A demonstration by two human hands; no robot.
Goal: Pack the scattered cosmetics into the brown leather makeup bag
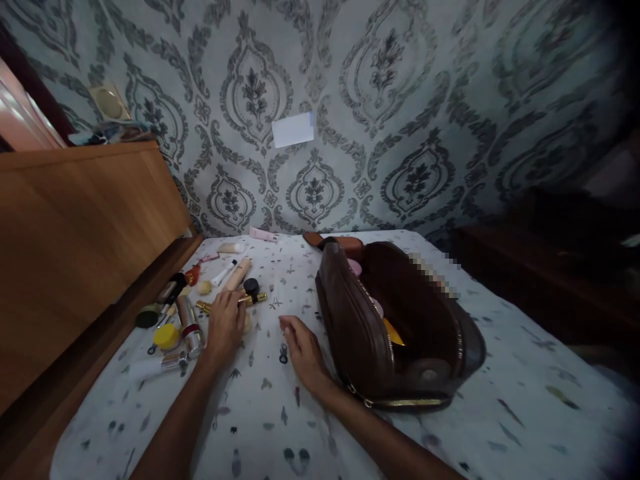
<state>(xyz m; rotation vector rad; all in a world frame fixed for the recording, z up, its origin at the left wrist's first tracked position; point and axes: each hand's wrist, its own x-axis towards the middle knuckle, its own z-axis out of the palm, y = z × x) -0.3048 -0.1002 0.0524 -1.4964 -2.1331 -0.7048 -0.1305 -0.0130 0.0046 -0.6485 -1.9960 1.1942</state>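
Observation:
My left hand (227, 325) is over the cosmetics at the left of the sheet, its fingers bent on a gold tube (257, 298) that passes beneath them. Just beyond it are a round black lid (251, 287) and a beige tube (237, 274). My right hand (303, 350) rests on the sheet, fingers loosely curled, with no object visible in it. Small black rings (283, 353) lie beside its fingertips. To its right stands a brown bag (355, 320), unzipped, with pink and yellow items partly visible inside.
Left of my left hand lie a yellow-lidded jar (167, 337), a silver bottle (190, 327) and a clear-white tube (155, 365). A wooden panel (90, 227) borders the left side. A pink tube (263, 234) and a brown case (347, 247) are near the patterned wall (315, 193).

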